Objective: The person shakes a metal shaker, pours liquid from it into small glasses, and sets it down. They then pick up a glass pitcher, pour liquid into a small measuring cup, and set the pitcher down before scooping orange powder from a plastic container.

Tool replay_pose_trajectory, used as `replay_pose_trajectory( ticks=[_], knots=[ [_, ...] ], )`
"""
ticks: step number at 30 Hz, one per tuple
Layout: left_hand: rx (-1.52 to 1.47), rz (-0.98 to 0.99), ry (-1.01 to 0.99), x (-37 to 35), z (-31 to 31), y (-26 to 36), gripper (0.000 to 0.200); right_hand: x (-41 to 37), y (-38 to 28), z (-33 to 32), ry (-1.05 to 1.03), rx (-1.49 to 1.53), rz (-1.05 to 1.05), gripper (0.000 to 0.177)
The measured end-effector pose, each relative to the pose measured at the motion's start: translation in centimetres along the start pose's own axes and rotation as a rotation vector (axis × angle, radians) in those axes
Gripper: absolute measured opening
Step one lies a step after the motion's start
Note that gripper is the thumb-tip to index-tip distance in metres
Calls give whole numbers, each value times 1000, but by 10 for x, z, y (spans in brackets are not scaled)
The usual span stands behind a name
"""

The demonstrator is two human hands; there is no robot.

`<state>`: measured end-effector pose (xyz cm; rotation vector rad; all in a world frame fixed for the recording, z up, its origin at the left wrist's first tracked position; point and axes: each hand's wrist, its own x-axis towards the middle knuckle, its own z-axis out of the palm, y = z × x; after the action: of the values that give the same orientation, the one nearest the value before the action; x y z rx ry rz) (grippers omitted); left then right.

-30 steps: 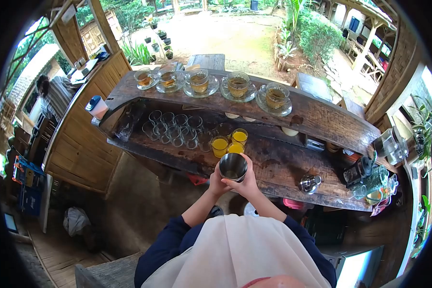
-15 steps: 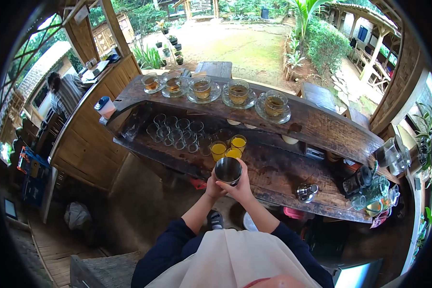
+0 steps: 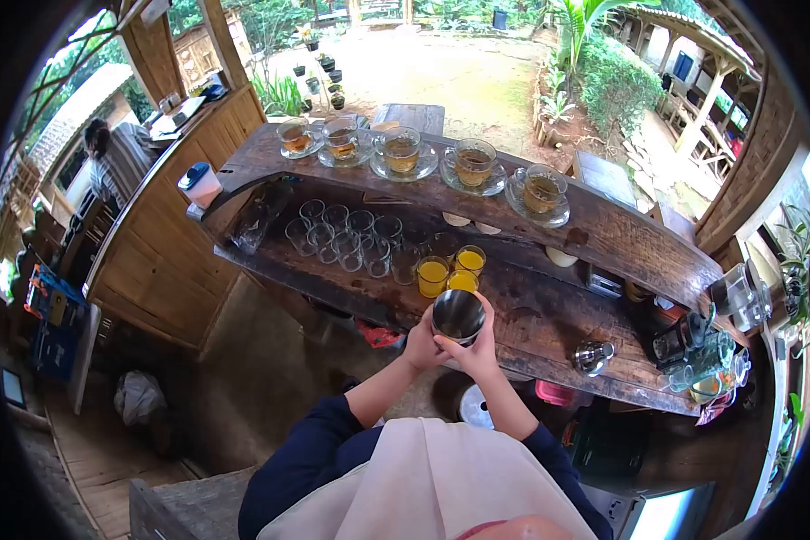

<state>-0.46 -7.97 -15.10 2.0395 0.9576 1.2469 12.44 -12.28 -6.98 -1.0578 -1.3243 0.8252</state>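
A metal shaker cup (image 3: 458, 319) with a dark inside is held between my two hands, its open mouth tilted up toward me. My left hand (image 3: 422, 347) wraps its left side, and my right hand (image 3: 480, 349) grips it from the right. Just beyond the cup, three glasses of orange-yellow drink (image 3: 433, 277) stand close together on the lower wooden counter (image 3: 522, 328). The cup's rim partly overlaps the nearest glass in view. I cannot make out any contents in the cup.
Several clear glasses (image 3: 346, 245) stand left of the drinks. Several glass teacups (image 3: 401, 153) on saucers line the raised shelf (image 3: 603, 220). A small metal pot (image 3: 593, 357) and a French press (image 3: 679, 338) are at right. A person (image 3: 117, 162) is at far left.
The counter and everything on it have shifted rightward in view as my head turned a little. Both hands keep the same hold on the shaker cup, near the juice glasses.
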Motion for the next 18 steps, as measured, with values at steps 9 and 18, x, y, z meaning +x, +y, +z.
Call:
replay_pose_trajectory(
  ticks=[9, 18],
  knots=[
    [-275, -45, -221, 18, -28, 17, 82, -6, -6, 22, 163, 0, -14, 94],
    [-279, -40, -349, 29, -63, 8, 84, 5, 1, 49, 186, 37, -36, 92]
  ],
)
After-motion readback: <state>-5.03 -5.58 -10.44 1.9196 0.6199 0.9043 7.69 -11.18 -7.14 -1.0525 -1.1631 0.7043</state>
